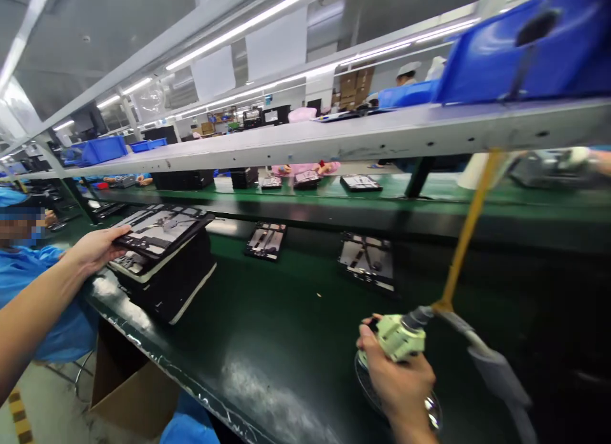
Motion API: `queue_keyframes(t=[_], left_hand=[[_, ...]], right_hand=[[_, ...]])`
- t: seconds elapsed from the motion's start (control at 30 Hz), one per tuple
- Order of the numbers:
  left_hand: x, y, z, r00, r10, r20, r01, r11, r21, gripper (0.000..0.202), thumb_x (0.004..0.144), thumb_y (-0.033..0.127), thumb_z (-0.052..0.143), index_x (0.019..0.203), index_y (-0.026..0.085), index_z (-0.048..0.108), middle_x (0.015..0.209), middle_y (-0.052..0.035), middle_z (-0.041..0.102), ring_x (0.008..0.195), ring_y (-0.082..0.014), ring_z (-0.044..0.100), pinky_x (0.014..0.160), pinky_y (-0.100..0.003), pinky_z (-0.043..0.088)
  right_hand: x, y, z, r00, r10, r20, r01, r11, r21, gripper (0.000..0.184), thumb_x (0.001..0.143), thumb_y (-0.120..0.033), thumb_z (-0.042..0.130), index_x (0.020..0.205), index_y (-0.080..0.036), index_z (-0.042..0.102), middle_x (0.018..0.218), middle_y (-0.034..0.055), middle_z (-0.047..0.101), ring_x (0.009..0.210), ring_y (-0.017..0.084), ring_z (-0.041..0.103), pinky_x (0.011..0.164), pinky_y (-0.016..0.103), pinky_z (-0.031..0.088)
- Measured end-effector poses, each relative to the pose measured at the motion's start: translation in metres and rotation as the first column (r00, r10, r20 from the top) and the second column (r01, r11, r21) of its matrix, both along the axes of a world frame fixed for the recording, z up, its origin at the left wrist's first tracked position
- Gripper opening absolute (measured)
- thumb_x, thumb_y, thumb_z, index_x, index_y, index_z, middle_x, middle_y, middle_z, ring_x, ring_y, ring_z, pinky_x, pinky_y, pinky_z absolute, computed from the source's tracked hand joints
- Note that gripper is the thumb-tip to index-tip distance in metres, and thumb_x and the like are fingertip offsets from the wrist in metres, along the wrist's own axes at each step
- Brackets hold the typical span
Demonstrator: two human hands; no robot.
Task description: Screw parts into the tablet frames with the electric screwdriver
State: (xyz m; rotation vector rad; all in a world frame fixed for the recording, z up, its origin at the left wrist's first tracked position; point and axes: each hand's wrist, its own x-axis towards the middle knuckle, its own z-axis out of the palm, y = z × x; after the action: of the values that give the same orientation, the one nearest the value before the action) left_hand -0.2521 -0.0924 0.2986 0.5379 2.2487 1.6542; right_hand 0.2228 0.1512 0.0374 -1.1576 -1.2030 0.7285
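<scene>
My left hand [99,247] pinches the edge of a flat black-and-silver device panel [165,229], which lies tilted on top of a dark stack [179,282] at the bench's left. My right hand [403,383] is wrapped round a pale green electric screwdriver [398,337] at the lower right. A yellow strap [470,231] and a grey cable [499,371] run from the screwdriver's end. Partly hidden beneath that hand is a round, shiny metal dish [366,381]; its contents do not show clearly. The screwdriver's tip is out of sight.
Two more panels, one smaller [266,240] and one larger [366,261], lie on the green bench [267,317]. A white shelf [296,142] crosses above, bearing blue bins [515,56]. A person in blue [38,272] sits left, beside a cardboard box [136,393] below the bench edge.
</scene>
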Motion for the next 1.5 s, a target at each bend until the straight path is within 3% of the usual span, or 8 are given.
queue_keyframes(t=[0.27, 0.53, 0.7, 0.83, 1.0, 1.1, 1.23, 1.5], left_hand=[[0.104, 0.03, -0.053, 0.974, -0.163, 0.155, 0.098, 0.928, 0.36, 0.013, 0.092, 0.02, 0.064, 0.098, 0.021, 0.076, 0.109, 0.0002, 0.079, 0.09, -0.0164, 0.073, 0.064, -0.022, 0.065], [0.239, 0.064, -0.216, 0.838, -0.371, 0.4, 0.244, 0.911, 0.332, 0.054, 0.078, 0.05, 0.084, 0.125, 0.028, 0.07, 0.122, -0.0037, 0.075, 0.086, -0.0165, 0.074, 0.064, -0.024, 0.063], [0.256, 0.037, -0.285, 0.831, -0.411, 0.374, 0.412, 0.907, 0.082, 0.055, 0.087, 0.061, 0.071, 0.133, 0.032, 0.064, 0.119, -0.0066, 0.074, 0.087, -0.022, 0.075, 0.064, -0.033, 0.063], [0.221, 0.037, -0.28, 0.68, -0.716, -0.158, 0.629, 0.681, -0.375, 0.037, 0.091, 0.053, 0.068, 0.116, 0.027, 0.071, 0.102, -0.0069, 0.074, 0.074, -0.0227, 0.07, 0.065, -0.037, 0.061], [0.214, 0.1, -0.24, -0.236, -0.859, -0.455, 0.587, 0.247, -0.771, 0.024, 0.1, 0.019, 0.052, 0.119, 0.021, 0.067, 0.119, -0.0101, 0.07, 0.107, -0.0267, 0.065, 0.089, -0.041, 0.054], [0.233, 0.14, -0.226, -0.583, -0.746, -0.322, 0.415, 0.067, -0.907, 0.019, 0.096, 0.011, 0.055, 0.11, 0.017, 0.067, 0.112, -0.0111, 0.07, 0.102, -0.0275, 0.063, 0.083, -0.04, 0.051], [0.245, 0.161, -0.22, -0.655, -0.717, -0.238, 0.34, 0.001, -0.94, 0.014, 0.094, 0.009, 0.055, 0.101, 0.015, 0.066, 0.103, -0.0131, 0.068, 0.096, -0.0284, 0.063, 0.081, -0.041, 0.05], [0.241, 0.095, -0.225, -0.354, -0.895, -0.272, 0.679, -0.046, -0.732, 0.016, 0.094, 0.014, 0.052, 0.105, 0.02, 0.062, 0.104, -0.0084, 0.065, 0.09, -0.0207, 0.067, 0.076, -0.032, 0.057]], right_hand=[[0.002, -0.001, -0.007, 0.997, 0.076, -0.012, -0.075, 0.993, 0.09, 0.04, 0.078, -0.049, 0.075, 0.101, -0.016, 0.073, 0.09, 0.0074, 0.077, 0.068, 0.02, 0.072, 0.067, 0.034, 0.061], [0.004, -0.005, -0.005, 0.998, 0.062, -0.008, -0.06, 0.986, 0.156, 0.028, 0.082, -0.04, 0.074, 0.098, -0.018, 0.071, 0.087, 0.004, 0.074, 0.067, 0.017, 0.068, 0.066, 0.032, 0.06], [0.004, -0.005, -0.008, 0.998, 0.065, -0.003, -0.064, 0.984, 0.167, 0.027, 0.082, -0.037, 0.073, 0.101, -0.018, 0.07, 0.089, 0.0049, 0.073, 0.076, 0.02, 0.07, 0.071, 0.034, 0.061], [0.005, -0.008, -0.008, 0.998, 0.068, 0.011, -0.069, 0.982, 0.177, 0.025, 0.083, -0.036, 0.073, 0.103, -0.02, 0.07, 0.092, 0.0051, 0.074, 0.081, 0.021, 0.072, 0.074, 0.035, 0.061], [0.005, -0.011, -0.005, 0.996, 0.083, 0.02, -0.085, 0.978, 0.188, 0.023, 0.084, -0.034, 0.073, 0.103, -0.021, 0.07, 0.092, 0.0043, 0.074, 0.085, 0.022, 0.073, 0.078, 0.036, 0.062], [0.004, -0.011, -0.004, 0.996, 0.085, -0.004, -0.082, 0.976, 0.201, 0.021, 0.084, -0.032, 0.074, 0.101, -0.021, 0.069, 0.09, 0.0033, 0.073, 0.083, 0.021, 0.072, 0.079, 0.037, 0.061], [0.003, -0.01, -0.003, 0.996, 0.084, -0.03, -0.076, 0.977, 0.2, 0.02, 0.083, -0.032, 0.075, 0.098, -0.021, 0.069, 0.088, 0.0023, 0.072, 0.08, 0.019, 0.071, 0.079, 0.037, 0.061], [0.001, -0.011, -0.003, 0.997, 0.081, -0.003, -0.079, 0.979, 0.186, 0.022, 0.083, -0.032, 0.074, 0.101, -0.022, 0.069, 0.088, 0.0015, 0.071, 0.08, 0.019, 0.07, 0.079, 0.038, 0.062]])
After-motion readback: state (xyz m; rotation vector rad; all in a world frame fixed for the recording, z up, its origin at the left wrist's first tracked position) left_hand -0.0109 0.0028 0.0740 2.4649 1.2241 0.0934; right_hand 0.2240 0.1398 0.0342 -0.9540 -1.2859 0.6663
